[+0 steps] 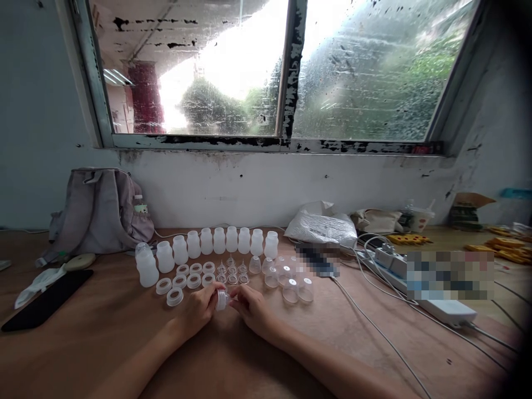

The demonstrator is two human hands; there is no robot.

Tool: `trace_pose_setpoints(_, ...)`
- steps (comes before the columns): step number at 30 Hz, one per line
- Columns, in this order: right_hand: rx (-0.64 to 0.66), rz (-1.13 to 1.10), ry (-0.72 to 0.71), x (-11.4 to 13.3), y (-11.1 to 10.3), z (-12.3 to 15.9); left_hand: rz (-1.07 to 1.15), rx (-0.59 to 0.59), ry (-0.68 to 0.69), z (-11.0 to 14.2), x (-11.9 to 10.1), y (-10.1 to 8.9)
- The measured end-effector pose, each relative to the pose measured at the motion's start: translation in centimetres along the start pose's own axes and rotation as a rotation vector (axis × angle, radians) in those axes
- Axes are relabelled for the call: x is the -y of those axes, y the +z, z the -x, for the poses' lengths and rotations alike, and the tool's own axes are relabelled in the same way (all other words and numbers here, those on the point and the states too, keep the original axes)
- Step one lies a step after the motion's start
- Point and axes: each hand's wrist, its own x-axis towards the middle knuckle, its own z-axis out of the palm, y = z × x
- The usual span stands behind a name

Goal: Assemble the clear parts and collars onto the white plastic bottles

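Note:
Between my two hands is a translucent baby bottle collar ring (pixel 221 301), turned on its side. My left hand (pixel 202 303) is closed round the ring. My right hand (pixel 252 310) pinches at its right side, on what looks like the tip of a clear teat, mostly hidden by the fingers. Just beyond lie several clear teats (pixel 231 271), standing tip up in rows. Left of them several collar rings (pixel 175 296) lie flat. On the right stand several clear dome caps (pixel 305 289). Frosted bottles (pixel 206 241) form an arc behind; the leftmost bottle (pixel 147 266) has a clear top on.
A grey backpack (pixel 102 213) sits at the back left, with a black flat case (pixel 47 300) before it. At right are a silver padded bag (pixel 321 224), a power strip (pixel 444 308) and a white cable (pixel 374 332) running across the wooden table (pixel 332 354).

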Motion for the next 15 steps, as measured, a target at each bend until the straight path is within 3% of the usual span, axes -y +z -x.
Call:
trace_pose_setpoints(4, -0.019, 0.057, 0.019, 0.0, -0.1, 0.0, -0.295, -0.029, -0.135, -1.0, 1.0, -1.3)
trace_pose_setpoints(10, -0.034, 0.100, 0.009, -0.5, 0.0, 0.0, -0.668, 0.000, -0.634, -3.6, 4.0, -6.8)
trace_pose_setpoints(15, -0.028, 0.096, 0.004, -0.4, 0.0, 0.0, -0.755, -0.045, -0.745, -4.0, 6.2, -7.9)
